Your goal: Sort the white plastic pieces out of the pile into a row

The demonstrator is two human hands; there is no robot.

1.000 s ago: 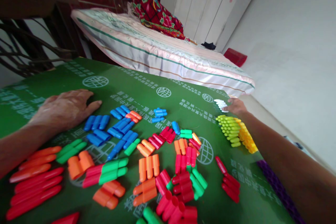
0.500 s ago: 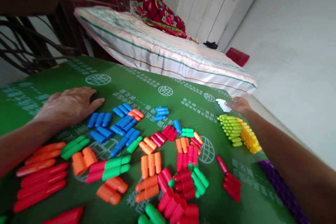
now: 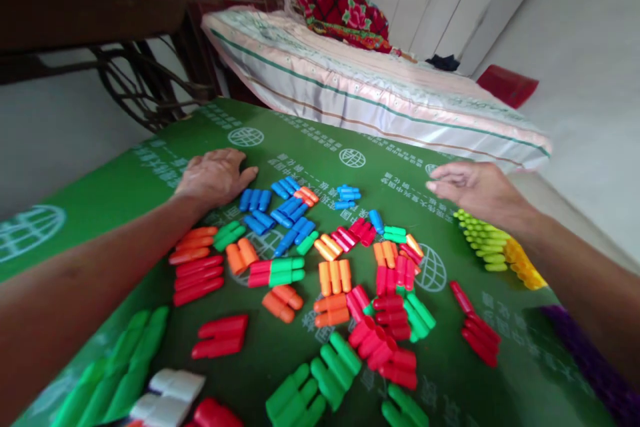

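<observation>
My left hand (image 3: 215,173) lies palm down on the green board, fingers stretched, holding nothing. Just right of it are blue bullet-shaped plastic pieces (image 3: 255,200), joined in small rows. My right hand (image 3: 475,190) is over the far right, fingers loosely bent and apart from the thumb, with no piece visible in it. Beneath its wrist lie light-green pieces (image 3: 483,240) beside yellow ones (image 3: 523,263). The white pieces at the far right are hidden. Orange pieces (image 3: 335,277), red pieces (image 3: 390,317) and green pieces (image 3: 335,367) spread across the middle.
The printed green board (image 3: 300,140) covers the tabletop. Near the front left lie white pieces (image 3: 167,397) and long green ones (image 3: 117,363). A purple textured item (image 3: 590,360) sits at the right edge. Beyond stands a bed (image 3: 370,93).
The view has swung left and down, bringing front pieces into sight. My right hand has left the white pieces it was touching and shifted left. My left hand stays flat on the board.
</observation>
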